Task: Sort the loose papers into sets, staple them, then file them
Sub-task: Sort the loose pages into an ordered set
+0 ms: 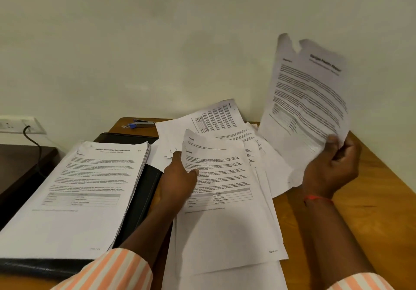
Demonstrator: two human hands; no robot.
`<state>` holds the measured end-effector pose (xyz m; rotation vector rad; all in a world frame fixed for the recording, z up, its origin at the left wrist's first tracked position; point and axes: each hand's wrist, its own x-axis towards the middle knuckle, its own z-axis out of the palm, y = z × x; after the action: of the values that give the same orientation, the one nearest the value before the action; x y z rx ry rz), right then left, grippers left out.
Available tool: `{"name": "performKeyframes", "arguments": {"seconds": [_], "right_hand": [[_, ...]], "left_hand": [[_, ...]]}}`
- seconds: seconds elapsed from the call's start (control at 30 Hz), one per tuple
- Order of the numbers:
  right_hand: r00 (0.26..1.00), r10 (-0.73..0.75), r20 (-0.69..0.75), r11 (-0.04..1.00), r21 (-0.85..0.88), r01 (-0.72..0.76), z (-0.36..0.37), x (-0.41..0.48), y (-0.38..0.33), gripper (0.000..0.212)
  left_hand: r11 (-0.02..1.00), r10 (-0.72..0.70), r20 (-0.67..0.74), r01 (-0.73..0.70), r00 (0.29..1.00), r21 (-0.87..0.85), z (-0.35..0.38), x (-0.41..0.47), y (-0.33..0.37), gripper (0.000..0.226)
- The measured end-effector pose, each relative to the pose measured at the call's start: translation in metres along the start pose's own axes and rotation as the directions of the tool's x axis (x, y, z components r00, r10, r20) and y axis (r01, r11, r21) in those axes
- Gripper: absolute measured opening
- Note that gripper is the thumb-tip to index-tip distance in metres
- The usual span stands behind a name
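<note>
Loose printed papers (227, 211) lie spread over the middle of the wooden desk (371, 199). My left hand (180, 177) pinches the left edge of the top sheet, thumb on its face. My right hand (333, 165) holds a few printed sheets (308, 102) raised upright above the desk's right side, gripped at their lower edge. A thick squared stack of papers (78, 190) rests on a black folder (139, 195) at the left. A stapler (141, 123) with a blue end lies at the back of the desk near the wall.
The pale wall (157, 42) stands right behind the desk. A wall socket (18, 124) with a black cable sits at the left, above a dark lower surface (20, 165). The desk's right edge runs diagonally toward the lower right.
</note>
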<state>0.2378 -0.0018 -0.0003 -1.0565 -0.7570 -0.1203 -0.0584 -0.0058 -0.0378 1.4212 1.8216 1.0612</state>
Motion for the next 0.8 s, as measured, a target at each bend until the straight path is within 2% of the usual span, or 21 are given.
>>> {"name": "performKeyframes", "arguments": {"seconds": [0.03, 0.07, 0.13, 0.23, 0.3, 0.37, 0.43, 0.5, 0.57, 0.63, 0.7, 0.77, 0.8], "right_hand": [[1.0, 0.027, 0.012, 0.999, 0.041, -0.028, 0.002, -0.003, -0.003, 0.008], [0.997, 0.074, 0.018, 0.993, 0.089, -0.075, 0.003, -0.006, -0.007, 0.004], [0.988, 0.152, 0.005, 0.98, 0.129, -0.151, 0.003, -0.009, -0.007, 0.01], [0.946, 0.31, -0.095, 0.927, 0.25, -0.278, -0.001, 0.001, -0.006, 0.035], [0.902, 0.409, -0.141, 0.872, 0.35, -0.341, -0.003, 0.007, -0.007, 0.034], [0.875, 0.472, -0.109, 0.846, 0.334, -0.415, -0.006, 0.003, -0.006, 0.03], [0.861, 0.509, 0.019, 0.838, 0.219, -0.5, -0.005, -0.01, -0.007, 0.02], [0.827, 0.504, 0.249, 0.837, 0.097, -0.539, -0.001, -0.025, -0.01, 0.013], [0.74, 0.448, 0.502, 0.868, -0.044, -0.495, 0.004, -0.04, -0.015, 0.014], [0.614, 0.386, 0.689, 0.904, -0.152, -0.399, 0.007, -0.056, -0.015, 0.014], [0.523, 0.337, 0.783, 0.933, -0.204, -0.297, 0.007, -0.065, -0.01, 0.015], [0.48, 0.337, 0.81, 0.934, -0.223, -0.28, 0.007, -0.066, -0.006, 0.015], [0.471, 0.347, 0.811, 0.927, -0.22, -0.304, 0.008, -0.065, -0.004, 0.015]], "left_hand": [[1.0, 0.0, 0.0, 0.0, 1.0, -0.004, 0.0, 0.0, 0.0, 0.035], [1.0, -0.002, 0.001, 0.002, 1.0, -0.001, 0.0, 0.0, 0.0, 0.036], [1.0, 0.0, 0.003, 0.0, 1.0, 0.001, 0.001, -0.001, 0.0, 0.036], [0.999, 0.011, -0.001, -0.011, 1.0, -0.036, 0.0, -0.002, 0.0, 0.036], [0.999, 0.019, 0.002, -0.019, 1.0, -0.044, -0.002, -0.004, 0.0, 0.037], [0.999, 0.025, 0.01, -0.025, 1.0, -0.038, -0.004, -0.004, 0.0, 0.037], [0.999, 0.022, 0.01, -0.022, 1.0, -0.023, -0.004, -0.004, 0.001, 0.037], [1.0, 0.023, 0.001, -0.023, 1.0, -0.018, -0.004, -0.005, 0.002, 0.037], [0.999, 0.031, -0.01, -0.031, 0.999, -0.021, -0.002, -0.005, 0.002, 0.037], [0.996, 0.037, -0.031, -0.039, 0.999, -0.076, -0.003, -0.004, 0.002, 0.03], [0.991, 0.067, -0.124, -0.081, 0.99, -0.109, -0.007, -0.002, 0.004, 0.024], [0.991, 0.098, -0.301, -0.122, 0.949, -0.06, -0.014, 0.003, 0.007, 0.029], [0.988, 0.084, -0.359, -0.124, 0.93, -0.088, -0.018, 0.004, 0.01, 0.027]]}}
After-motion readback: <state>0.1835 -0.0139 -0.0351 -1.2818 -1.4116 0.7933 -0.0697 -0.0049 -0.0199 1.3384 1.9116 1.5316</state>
